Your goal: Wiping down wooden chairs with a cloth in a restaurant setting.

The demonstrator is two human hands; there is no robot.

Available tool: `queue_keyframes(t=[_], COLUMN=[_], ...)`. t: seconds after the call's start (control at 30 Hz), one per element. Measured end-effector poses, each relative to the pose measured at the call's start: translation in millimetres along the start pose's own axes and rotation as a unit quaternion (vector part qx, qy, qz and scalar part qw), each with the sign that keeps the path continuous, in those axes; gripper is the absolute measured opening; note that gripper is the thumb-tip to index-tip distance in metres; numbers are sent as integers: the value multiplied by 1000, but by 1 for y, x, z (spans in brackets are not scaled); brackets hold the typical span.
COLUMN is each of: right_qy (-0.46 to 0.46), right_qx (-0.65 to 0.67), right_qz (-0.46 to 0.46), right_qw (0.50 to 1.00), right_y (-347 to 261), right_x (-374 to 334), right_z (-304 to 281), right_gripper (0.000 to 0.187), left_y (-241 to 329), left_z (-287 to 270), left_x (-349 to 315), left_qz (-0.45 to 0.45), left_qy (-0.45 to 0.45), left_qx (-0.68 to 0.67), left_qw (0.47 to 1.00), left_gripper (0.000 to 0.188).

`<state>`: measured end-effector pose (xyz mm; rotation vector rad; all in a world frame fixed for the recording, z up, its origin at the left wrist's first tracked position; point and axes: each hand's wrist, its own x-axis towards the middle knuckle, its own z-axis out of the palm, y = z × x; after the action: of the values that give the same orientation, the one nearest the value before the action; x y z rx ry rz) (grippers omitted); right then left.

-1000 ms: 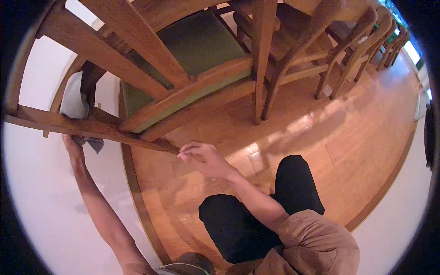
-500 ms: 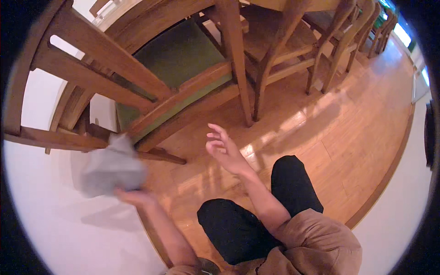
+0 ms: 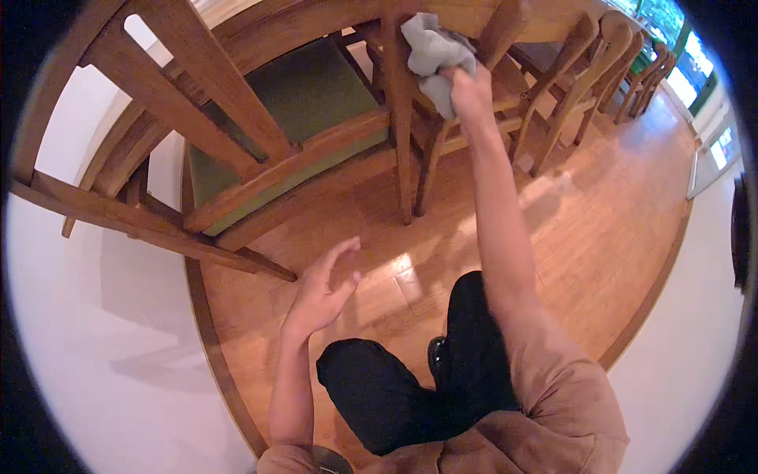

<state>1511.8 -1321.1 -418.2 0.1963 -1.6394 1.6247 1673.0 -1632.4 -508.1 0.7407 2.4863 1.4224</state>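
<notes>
A crumpled grey cloth point(image 3: 437, 55) is gripped in my right hand point(image 3: 472, 93), which reaches far forward at the end of a stretched arm. The cloth lies against or right beside the upright back post point(image 3: 397, 95) of the nearest wooden chair; whether it presses on the wood I cannot tell. My left hand point(image 3: 317, 299) hovers above the floor, left of the middle, with its thumb and fingers apart and nothing in it. In front of it stands that same chair, with a dark green padded seat point(image 3: 304, 91) and a slatted backrest point(image 3: 213, 79).
More wooden chairs point(image 3: 580, 79) line up along a wooden table point(image 3: 545, 9) toward the far right. White walls stand at left point(image 3: 118, 332) and right point(image 3: 687, 316) of the wooden floor point(image 3: 584, 261). My bent knees point(image 3: 371, 379) are below my hands.
The grey cloth has passed from my left hand at the lower left to my right hand at the upper middle. My left hand has moved right and let go of it.
</notes>
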Motion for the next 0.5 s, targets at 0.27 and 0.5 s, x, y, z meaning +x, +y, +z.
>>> queue_keyframes(t=[0.27, 0.5], right_qy=[-56, -133], right_qx=[22, -115], right_qz=[-3, 211], right_qw=[998, 962], right_y=[6, 2], right_x=[2, -72], right_z=[-15, -39], right_gripper=[31, 35], left_y=[-35, 33], left_z=[-5, -73], left_x=[3, 34], left_qz=[-37, -97], left_qy=[-268, -234], left_qx=[129, 164], left_qw=[954, 953], left_gripper=[60, 60])
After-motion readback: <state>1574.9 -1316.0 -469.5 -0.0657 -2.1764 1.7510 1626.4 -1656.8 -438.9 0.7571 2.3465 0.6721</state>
